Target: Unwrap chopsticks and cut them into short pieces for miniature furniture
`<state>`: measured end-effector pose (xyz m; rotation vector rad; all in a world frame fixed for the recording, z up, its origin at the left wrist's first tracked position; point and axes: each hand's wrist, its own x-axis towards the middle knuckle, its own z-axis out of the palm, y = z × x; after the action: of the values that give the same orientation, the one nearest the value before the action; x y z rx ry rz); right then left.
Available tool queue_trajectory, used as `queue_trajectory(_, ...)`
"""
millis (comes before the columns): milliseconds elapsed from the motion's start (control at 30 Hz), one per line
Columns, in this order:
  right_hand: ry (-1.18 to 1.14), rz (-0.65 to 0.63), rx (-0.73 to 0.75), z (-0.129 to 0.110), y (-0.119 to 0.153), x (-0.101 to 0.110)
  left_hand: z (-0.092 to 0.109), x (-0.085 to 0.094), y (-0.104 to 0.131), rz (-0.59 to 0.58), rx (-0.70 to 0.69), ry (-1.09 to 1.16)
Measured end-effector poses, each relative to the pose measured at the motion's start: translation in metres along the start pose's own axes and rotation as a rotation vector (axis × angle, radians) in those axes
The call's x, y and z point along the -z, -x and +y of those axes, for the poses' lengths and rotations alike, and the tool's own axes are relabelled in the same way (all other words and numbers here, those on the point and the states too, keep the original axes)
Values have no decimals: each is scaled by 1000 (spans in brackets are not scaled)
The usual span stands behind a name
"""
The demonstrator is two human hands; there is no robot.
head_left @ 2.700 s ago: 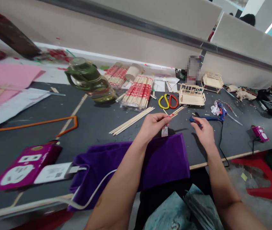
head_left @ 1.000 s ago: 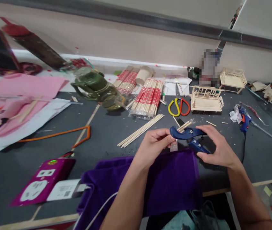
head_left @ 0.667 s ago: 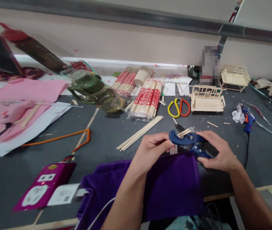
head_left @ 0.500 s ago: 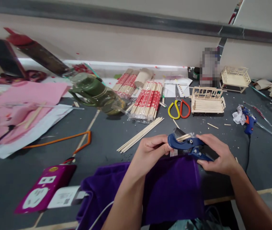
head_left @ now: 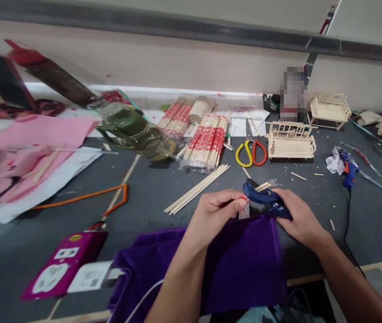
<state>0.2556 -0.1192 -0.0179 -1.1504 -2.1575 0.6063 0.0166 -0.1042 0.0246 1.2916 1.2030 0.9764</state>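
My right hand is wrapped round the handles of a blue cutter in front of me. My left hand pinches a small red-tipped stick at the cutter's left end. Pale sticks in clear plastic show just behind the cutter's jaws. A purple cloth lies below both hands. Several loose sticks rest on the dark table to the left of the hands.
Behind are packed chopsticks, scissors, a miniature stick bench and another stick model. A blue glue gun lies right, its cord running forward. Left are a green bottle and a magenta power box.
The cutter has shifted slightly right and its handles are now squeezed together in my right hand. My left hand has moved a little right, and a red stick end now shows at its fingertips.
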Motion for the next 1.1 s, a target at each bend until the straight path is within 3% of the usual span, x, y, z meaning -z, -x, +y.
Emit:
queue_trajectory(200,-79,16,-143,-5,-1,-13,-2,-6,-1,97,49,-4)
queue_trajectory(400,-95,-94,-297,-16,-12,-7,-12,-5,-10,71,96,1)
queue_trajectory(700,147,-195,-452,-26,-28,-5,-19,-6,-21,65,75,61)
queue_trajectory(1100,133,-58,-417,-11,-28,-15,-14,-13,-26,42,55,157)
